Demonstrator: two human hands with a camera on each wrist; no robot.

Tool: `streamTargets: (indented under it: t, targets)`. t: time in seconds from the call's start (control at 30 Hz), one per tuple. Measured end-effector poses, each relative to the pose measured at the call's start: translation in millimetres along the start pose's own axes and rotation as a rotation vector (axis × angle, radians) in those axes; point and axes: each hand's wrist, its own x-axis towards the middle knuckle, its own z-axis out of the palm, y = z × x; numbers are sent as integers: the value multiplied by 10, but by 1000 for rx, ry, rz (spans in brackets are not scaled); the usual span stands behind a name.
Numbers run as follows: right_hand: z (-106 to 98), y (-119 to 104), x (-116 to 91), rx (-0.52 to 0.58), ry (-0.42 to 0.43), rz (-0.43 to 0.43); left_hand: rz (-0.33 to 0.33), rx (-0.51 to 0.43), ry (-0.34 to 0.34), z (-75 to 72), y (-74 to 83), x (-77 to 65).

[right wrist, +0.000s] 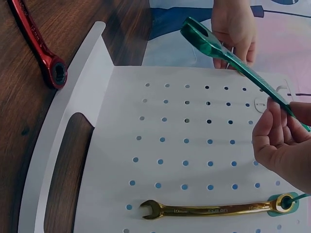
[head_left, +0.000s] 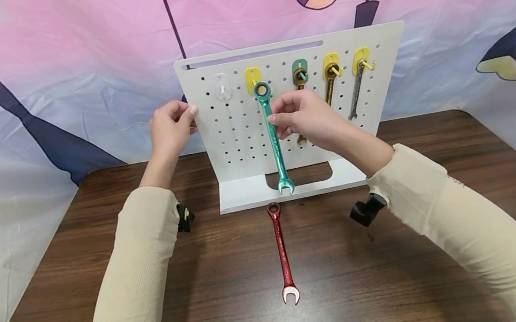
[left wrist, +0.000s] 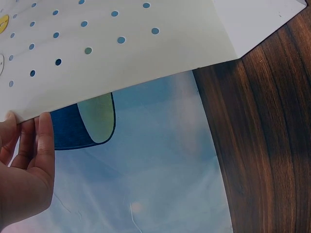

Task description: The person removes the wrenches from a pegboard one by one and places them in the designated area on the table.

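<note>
Between thumb and fingers my right hand [head_left: 303, 117] pinches a green combination wrench [head_left: 276, 148] by its upper shank. The wrench's ring end is up, overlapping the lower part of a yellow hook [head_left: 253, 77] in the head view, and its open jaw points down. My left hand [head_left: 172, 126] pinches the left edge of a white pegboard [head_left: 239, 131], thumb on the front and fingers behind, as the left wrist view shows. A red combination wrench [head_left: 282, 250] lies on the table before the board, ring end toward it.
A gold wrench [right wrist: 214, 209] hangs on a green hook [head_left: 299, 67]. Farther right, another gold wrench [head_left: 330, 86] and a silver one [head_left: 357, 91] hang on yellow hooks. A clear hook [head_left: 222, 87] is at the board's left. The board's foot [head_left: 242, 193] stands on the brown table [head_left: 238, 305].
</note>
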Motion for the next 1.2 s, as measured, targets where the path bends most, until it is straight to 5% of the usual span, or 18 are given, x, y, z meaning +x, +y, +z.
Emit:
streamTargets:
  t: [0.97,1.2]
  targets:
    - [-68,530,-310,-26,-83,116,-7,-12,-1,0,-4,-1]
    - [-21,720,-395,49,-110,154,-16,-13,-1,0,-3,7]
